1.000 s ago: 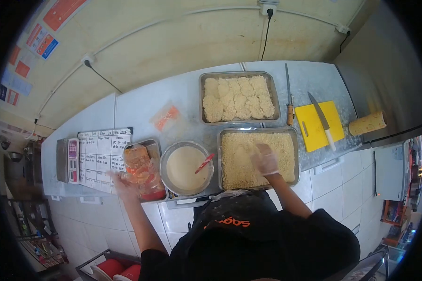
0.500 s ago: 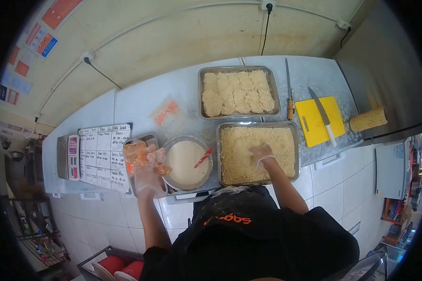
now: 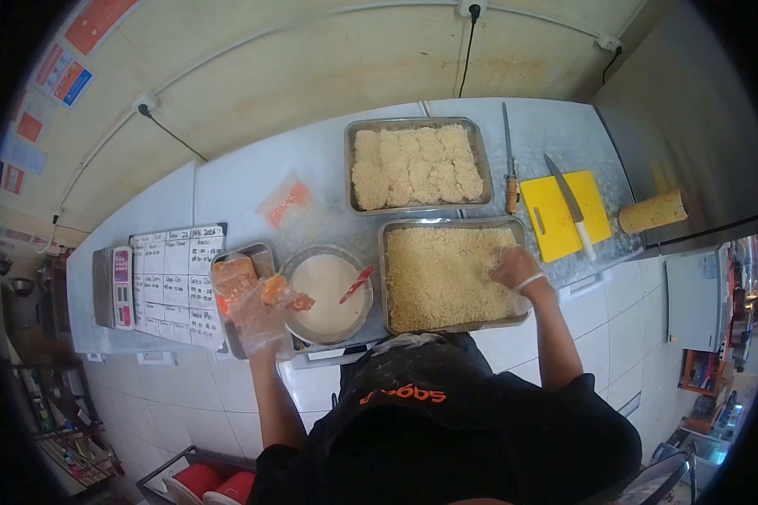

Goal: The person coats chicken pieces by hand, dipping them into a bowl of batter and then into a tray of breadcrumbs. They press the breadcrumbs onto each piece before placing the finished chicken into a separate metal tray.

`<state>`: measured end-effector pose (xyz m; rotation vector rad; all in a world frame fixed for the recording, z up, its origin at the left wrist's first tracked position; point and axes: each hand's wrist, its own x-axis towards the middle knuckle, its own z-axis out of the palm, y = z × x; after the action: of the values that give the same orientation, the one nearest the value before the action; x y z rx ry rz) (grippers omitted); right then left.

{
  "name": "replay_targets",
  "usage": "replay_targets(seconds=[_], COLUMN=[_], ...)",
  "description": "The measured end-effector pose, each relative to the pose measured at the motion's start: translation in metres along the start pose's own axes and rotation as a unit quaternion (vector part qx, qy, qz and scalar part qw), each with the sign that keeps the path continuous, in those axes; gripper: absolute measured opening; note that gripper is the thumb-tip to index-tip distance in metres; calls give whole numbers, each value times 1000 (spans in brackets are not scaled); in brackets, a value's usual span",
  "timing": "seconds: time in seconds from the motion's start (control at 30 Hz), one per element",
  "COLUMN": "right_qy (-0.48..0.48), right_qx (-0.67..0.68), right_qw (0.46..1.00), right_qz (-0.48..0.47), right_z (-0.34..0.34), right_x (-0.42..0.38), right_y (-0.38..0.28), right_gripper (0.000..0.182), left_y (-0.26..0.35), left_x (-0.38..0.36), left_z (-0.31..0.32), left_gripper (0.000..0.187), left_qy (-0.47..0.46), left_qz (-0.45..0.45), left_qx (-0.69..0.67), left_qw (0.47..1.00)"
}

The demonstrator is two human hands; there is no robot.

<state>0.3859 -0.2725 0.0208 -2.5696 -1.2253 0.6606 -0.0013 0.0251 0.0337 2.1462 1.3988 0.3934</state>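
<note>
My left hand (image 3: 263, 313), in a clear plastic glove, holds an orange marinated meat piece (image 3: 280, 292) at the left rim of the round batter bowl (image 3: 326, 295), beside the small tray of marinated meat (image 3: 232, 274). A red spatula (image 3: 355, 285) rests in the batter. My right hand (image 3: 515, 268), also gloved, lies on the crumbs at the right side of the breadcrumb tray (image 3: 440, 273). Behind it stands a tray of breaded pieces (image 3: 416, 165).
A yellow cutting board (image 3: 563, 217) with a knife (image 3: 563, 202) lies right of the trays, with a second knife (image 3: 508, 164) and a paper-wrapped roll (image 3: 653, 211) nearby. A written chart (image 3: 177, 282) and a scale (image 3: 113, 287) sit at the left. A plastic bag (image 3: 284, 204) lies behind the bowl.
My left hand lifted a meat piece from the small tray and moved it right to the bowl's rim. My right hand slid from the tray's middle to its right side.
</note>
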Motion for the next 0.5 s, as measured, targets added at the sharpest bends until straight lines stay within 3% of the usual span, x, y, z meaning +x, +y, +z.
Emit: replay_targets(seconds=[0.1,0.27,0.37,0.5], right_qy=[-46,-28,-33,-35], right_qx=[-7,-18,-15,-13], right_qw=[998,992,987,977], right_qz=[-32,-126,-159,-210], right_z=[-16,-67,-77,-67], right_x=[14,56,103,172], right_y=[11,-27,-47,-71], right_gripper=[38,38,43,48], left_y=[-2,21,23,7], left_x=[1,-2,4,7], left_z=[2,-6,-11,-4], left_gripper=[39,38,35,31], left_qy=[21,29,-30,-8], left_qz=[5,1,-74,-52], left_qx=[38,70,-95,-53], left_qw=[999,997,992,997])
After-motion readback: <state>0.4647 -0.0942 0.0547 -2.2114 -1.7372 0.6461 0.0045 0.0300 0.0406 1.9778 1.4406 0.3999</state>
